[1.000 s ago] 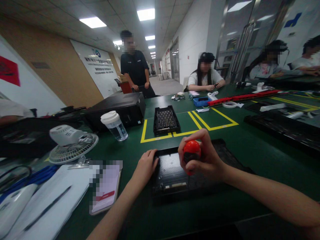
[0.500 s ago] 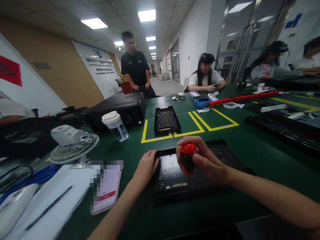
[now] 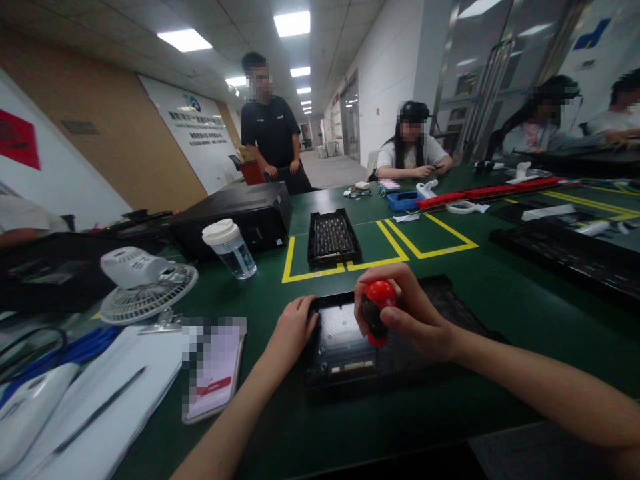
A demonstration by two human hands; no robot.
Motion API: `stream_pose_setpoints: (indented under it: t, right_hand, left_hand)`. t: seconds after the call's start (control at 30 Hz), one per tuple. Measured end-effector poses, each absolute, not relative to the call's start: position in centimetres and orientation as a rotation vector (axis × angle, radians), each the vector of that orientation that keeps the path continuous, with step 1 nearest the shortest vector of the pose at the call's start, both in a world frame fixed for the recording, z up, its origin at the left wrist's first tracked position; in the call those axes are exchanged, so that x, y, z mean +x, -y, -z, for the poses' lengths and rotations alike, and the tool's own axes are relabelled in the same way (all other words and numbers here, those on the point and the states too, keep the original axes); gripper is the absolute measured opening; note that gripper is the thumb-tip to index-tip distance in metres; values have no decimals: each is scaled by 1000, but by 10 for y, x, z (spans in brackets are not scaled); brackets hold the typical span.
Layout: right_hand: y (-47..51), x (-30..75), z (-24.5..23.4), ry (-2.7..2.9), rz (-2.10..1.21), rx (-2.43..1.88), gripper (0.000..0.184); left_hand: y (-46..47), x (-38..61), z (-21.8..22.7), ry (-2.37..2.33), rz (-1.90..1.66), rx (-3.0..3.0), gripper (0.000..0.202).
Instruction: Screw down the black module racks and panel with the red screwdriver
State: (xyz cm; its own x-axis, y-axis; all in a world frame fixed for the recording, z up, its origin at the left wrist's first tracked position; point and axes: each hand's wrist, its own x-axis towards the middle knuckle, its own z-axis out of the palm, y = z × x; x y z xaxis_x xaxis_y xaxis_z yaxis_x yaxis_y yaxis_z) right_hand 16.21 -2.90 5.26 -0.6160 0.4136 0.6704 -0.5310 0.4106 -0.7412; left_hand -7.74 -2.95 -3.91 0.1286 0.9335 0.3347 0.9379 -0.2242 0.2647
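A black plastic panel (image 3: 350, 330) with a raised rim lies flat on the green table before me. My left hand (image 3: 295, 328) grips its left edge near the far corner, with the fingers curled over the rim. Above the panel's middle, my right hand (image 3: 413, 313) is wrapped round the red-and-black handle of a screwdriver (image 3: 379, 310), held upright. I cannot make out the screwdriver's tip against the dark panel. Beyond the panel, a black tray (image 3: 334, 239) of small parts in several rows stands by yellow tape lines.
To the left are a lidded cup (image 3: 230, 250), a white fan (image 3: 150, 283), a phone (image 3: 216, 373) and a clipboard with papers (image 3: 100, 400). A black computer case (image 3: 235, 217) stands behind the cup. Another black panel (image 3: 565, 267) lies right. Several people are around the table.
The view has tipped slightly, so the scene sits a little higher. Both hands keep their grips, and the panel stays in place.
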Motion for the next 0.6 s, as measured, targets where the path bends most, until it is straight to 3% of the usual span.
stream_pose_setpoints:
  t: [0.6]
  right_hand:
    - [29, 155, -52, 1648, -1310, 137, 39]
  left_hand:
    - [30, -77, 40, 1947, 686, -2346, 32]
